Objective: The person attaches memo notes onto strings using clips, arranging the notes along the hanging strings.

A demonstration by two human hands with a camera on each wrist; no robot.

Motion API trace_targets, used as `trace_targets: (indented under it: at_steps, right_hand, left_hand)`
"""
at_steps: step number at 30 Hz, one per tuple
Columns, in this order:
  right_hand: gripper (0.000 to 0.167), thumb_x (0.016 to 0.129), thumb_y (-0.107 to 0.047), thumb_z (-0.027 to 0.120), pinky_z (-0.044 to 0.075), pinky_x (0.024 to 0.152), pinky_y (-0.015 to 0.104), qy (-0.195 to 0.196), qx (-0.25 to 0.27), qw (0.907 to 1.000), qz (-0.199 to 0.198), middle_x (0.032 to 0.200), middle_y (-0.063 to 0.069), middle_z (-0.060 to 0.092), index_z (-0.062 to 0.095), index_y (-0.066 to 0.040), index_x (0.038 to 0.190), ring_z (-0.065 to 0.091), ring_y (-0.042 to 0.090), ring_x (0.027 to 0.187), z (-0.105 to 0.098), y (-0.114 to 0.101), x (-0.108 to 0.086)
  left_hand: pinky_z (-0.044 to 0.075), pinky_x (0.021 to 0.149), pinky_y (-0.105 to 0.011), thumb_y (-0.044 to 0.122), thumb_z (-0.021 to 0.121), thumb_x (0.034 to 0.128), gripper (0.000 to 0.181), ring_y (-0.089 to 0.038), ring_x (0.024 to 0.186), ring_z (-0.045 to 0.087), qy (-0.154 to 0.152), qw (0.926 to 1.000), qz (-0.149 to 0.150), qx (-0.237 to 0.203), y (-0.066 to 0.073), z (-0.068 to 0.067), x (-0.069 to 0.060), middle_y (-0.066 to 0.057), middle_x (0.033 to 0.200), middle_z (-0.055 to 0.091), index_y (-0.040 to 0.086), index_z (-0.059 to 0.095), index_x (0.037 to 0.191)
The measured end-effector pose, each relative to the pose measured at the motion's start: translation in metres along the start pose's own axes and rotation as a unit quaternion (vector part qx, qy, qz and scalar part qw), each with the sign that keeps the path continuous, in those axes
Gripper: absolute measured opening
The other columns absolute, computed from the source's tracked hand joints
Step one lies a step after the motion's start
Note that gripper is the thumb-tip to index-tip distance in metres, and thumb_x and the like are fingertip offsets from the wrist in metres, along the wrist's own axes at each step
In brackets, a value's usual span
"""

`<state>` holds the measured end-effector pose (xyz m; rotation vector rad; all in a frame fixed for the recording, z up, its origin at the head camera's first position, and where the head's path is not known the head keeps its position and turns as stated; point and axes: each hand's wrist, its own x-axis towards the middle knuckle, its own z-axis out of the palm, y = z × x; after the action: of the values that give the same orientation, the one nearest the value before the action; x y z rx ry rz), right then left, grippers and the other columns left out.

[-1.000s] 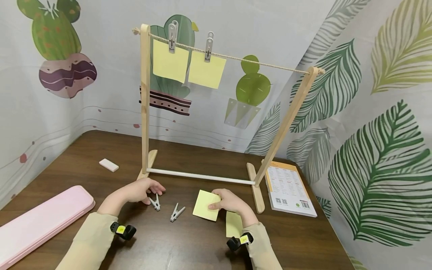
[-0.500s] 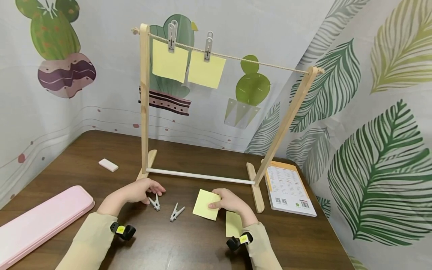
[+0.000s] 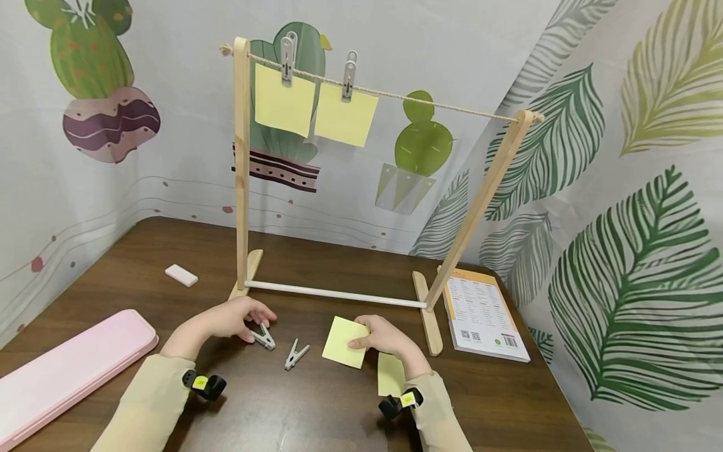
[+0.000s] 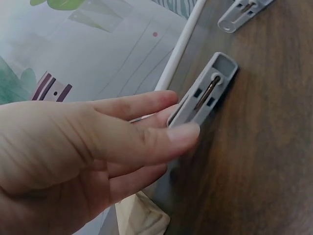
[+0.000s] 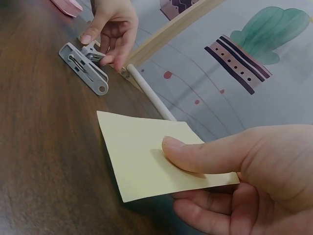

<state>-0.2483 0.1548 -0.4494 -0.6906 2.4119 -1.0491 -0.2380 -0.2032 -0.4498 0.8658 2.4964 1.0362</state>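
Note:
My left hand [image 3: 237,317] pinches the handle end of a grey clothespin [image 3: 263,337] between thumb and fingers, low over the table; its nose end points away from the palm in the left wrist view, where the metal spring [image 4: 209,93] shows. To its right a second grey clothespin [image 3: 295,355] lies on the wood. My right hand [image 3: 384,336] holds a yellow sticky note [image 3: 343,342], thumb on top and fingers beneath. Another yellow note [image 3: 391,375] lies on the table, partly hidden under the right wrist.
A wooden stand [image 3: 241,163] carries a rope [image 3: 435,108], from which two clothespins [image 3: 349,78] hang yellow notes [image 3: 285,100]. A white bar [image 3: 333,293] joins its feet. Around it lie a pink case [image 3: 73,376], a white eraser [image 3: 181,275] and a booklet [image 3: 486,317].
The clothespin at my left hand has turned and shifted slightly to the right as the fingers closed on it. My right hand and its note stay in place.

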Motion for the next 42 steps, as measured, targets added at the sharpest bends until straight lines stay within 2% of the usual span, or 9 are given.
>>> trace_targets:
  at_steps: [8, 13, 20, 27, 31, 34, 38, 42]
  right_hand:
    - [0.026, 0.084, -0.014, 0.075, 0.044, 0.064, 0.025, 0.004, -0.001, 1.0000, 0.005, 0.075, -0.002, 0.059, 0.064, 0.001, 0.102, 0.051, 0.009, 0.067, 0.001, 0.001, 0.000]
    - [0.027, 0.084, -0.013, 0.075, 0.045, 0.065, 0.026, 0.005, 0.004, 1.0000, 0.004, 0.075, 0.000, 0.060, 0.064, 0.002, 0.103, 0.051, 0.010, 0.067, 0.002, 0.002, -0.001]
    - [0.028, 0.084, -0.014, 0.075, 0.044, 0.066, 0.026, 0.005, 0.001, 1.0000, 0.005, 0.075, -0.001, 0.058, 0.064, 0.002, 0.104, 0.051, 0.010, 0.068, 0.002, 0.003, -0.001]
    - [0.024, 0.084, -0.012, 0.075, 0.046, 0.060, 0.024, 0.004, 0.023, 0.9997, 0.010, 0.073, -0.002, 0.059, 0.064, 0.002, 0.100, 0.054, 0.009, 0.064, 0.004, 0.003, 0.000]
    - [0.023, 0.085, -0.010, 0.074, 0.048, 0.058, 0.023, 0.002, 0.040, 0.9991, 0.010, 0.074, 0.000, 0.061, 0.064, 0.004, 0.100, 0.056, 0.008, 0.062, 0.003, 0.003, -0.001]
    - [0.023, 0.086, -0.009, 0.072, 0.051, 0.058, 0.023, -0.001, 0.055, 0.9984, 0.010, 0.075, 0.001, 0.063, 0.063, 0.005, 0.102, 0.059, 0.008, 0.062, 0.003, 0.003, -0.001]
    - [0.023, 0.089, -0.008, 0.069, 0.055, 0.059, 0.026, -0.002, 0.080, 0.9967, 0.010, 0.079, 0.003, 0.063, 0.061, 0.007, 0.105, 0.061, 0.008, 0.064, 0.002, 0.003, -0.001]
    - [0.024, 0.091, -0.008, 0.067, 0.056, 0.060, 0.027, 0.005, 0.106, 0.9943, 0.010, 0.080, 0.003, 0.063, 0.060, 0.008, 0.107, 0.061, 0.008, 0.065, 0.002, 0.004, 0.000]
  left_hand:
    - [0.054, 0.087, -0.033, 0.009, 0.079, 0.0800, 0.047, -0.016, 0.096, 0.067, -0.001, 0.9978, 0.030, -0.059, -0.002, -0.002, 0.000, -0.015, 0.107, 0.071, -0.009, 0.062, 0.120]
    - [0.055, 0.087, -0.031, 0.011, 0.076, 0.0836, 0.049, -0.020, 0.098, 0.066, 0.010, 0.9946, 0.032, -0.098, 0.001, -0.001, 0.000, -0.017, 0.107, 0.069, -0.012, 0.058, 0.123]
    - [0.053, 0.083, -0.020, 0.008, 0.073, 0.0859, 0.048, -0.011, 0.096, 0.066, 0.037, 0.9855, 0.042, -0.160, 0.003, 0.000, 0.002, -0.023, 0.108, 0.067, -0.017, 0.056, 0.123]
    - [0.052, 0.083, -0.018, 0.007, 0.072, 0.0870, 0.049, -0.007, 0.096, 0.065, 0.067, 0.9816, 0.041, -0.174, 0.007, 0.002, 0.005, -0.033, 0.112, 0.064, -0.018, 0.053, 0.125]
    - [0.051, 0.084, -0.018, 0.010, 0.071, 0.0880, 0.050, -0.004, 0.097, 0.062, 0.093, 0.9799, 0.019, -0.175, 0.011, 0.003, 0.007, -0.030, 0.113, 0.065, -0.015, 0.054, 0.127]
    - [0.051, 0.084, -0.018, 0.010, 0.070, 0.0885, 0.051, -0.004, 0.098, 0.061, 0.112, 0.9725, -0.004, -0.204, 0.013, 0.003, 0.008, -0.030, 0.115, 0.064, -0.014, 0.053, 0.130]
    - [0.050, 0.086, -0.018, 0.010, 0.069, 0.0898, 0.054, -0.003, 0.097, 0.063, 0.133, 0.9558, -0.032, -0.260, 0.014, 0.003, 0.008, -0.032, 0.119, 0.062, -0.015, 0.049, 0.133]
    - [0.051, 0.087, -0.019, 0.012, 0.069, 0.0909, 0.056, 0.000, 0.094, 0.066, 0.150, 0.9402, -0.065, -0.299, 0.015, 0.003, 0.008, -0.029, 0.120, 0.064, -0.015, 0.047, 0.135]
